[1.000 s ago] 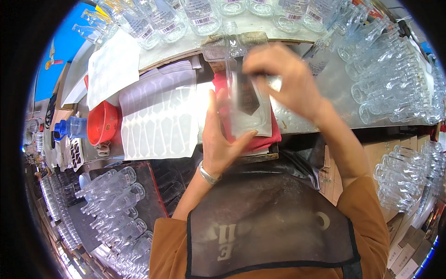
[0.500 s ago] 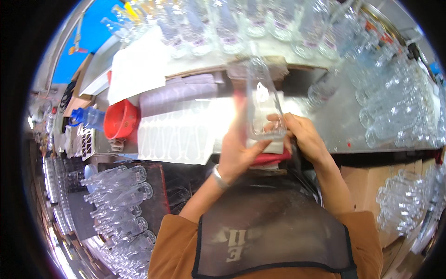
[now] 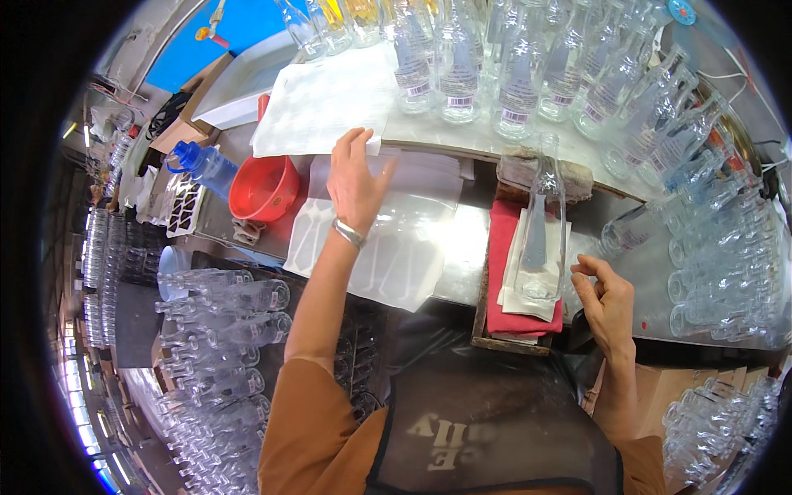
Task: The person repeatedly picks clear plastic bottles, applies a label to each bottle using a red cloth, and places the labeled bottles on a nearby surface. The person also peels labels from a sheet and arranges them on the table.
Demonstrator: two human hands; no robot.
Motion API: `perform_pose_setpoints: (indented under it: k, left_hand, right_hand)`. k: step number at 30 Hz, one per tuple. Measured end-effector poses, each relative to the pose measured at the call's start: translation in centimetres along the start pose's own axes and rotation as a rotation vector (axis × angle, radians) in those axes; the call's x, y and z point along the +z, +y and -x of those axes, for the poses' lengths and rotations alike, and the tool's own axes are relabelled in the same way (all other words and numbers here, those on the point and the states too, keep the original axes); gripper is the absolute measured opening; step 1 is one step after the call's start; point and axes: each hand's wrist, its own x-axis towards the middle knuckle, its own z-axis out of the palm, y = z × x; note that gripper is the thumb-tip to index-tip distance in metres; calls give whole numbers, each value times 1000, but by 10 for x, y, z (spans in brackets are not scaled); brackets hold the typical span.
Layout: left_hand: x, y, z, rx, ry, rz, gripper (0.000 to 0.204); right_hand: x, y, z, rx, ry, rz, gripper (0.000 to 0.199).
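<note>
Red plastic shows at the far left, a funnel (image 3: 266, 186) lying on the steel worktop (image 3: 483, 247) next to a blue-capped bottle (image 3: 200, 162). Just right of it the left hand (image 3: 356, 177) is stretched forward with fingers spread and nothing gripped, its palm resting on a stack of clear label sheets (image 3: 388, 239); a white sheet (image 3: 318, 103) lies just beyond its fingertips. Further right, well apart from that hand, an empty clear glass bottle (image 3: 542, 223) lies on its side on white paper over a red cloth (image 3: 499, 256), neck pointing away. The right hand (image 3: 606, 301) is just beside the bottle's base, fingers loosely curled, released and holding nothing. Rows of similar bottles (image 3: 643, 91) crowd the worktop behind and to the right.
</note>
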Motion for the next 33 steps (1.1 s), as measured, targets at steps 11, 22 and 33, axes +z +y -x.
perform_pose_setpoints:
  k: [11, 22, 33]
  left_hand:
    - [1, -19, -19, -28, -123, -60, 17]
    - [-4, -54, -44, -508, -326, 688, 24]
    - [0, -64, -70, -462, -476, 479, 29]
  right_hand:
    - [7, -19, -19, 20, 169, -56, 25]
    - [37, -111, -66, -271, -108, 54, 27]
    - [164, -143, -202, -508, -412, 375, 61]
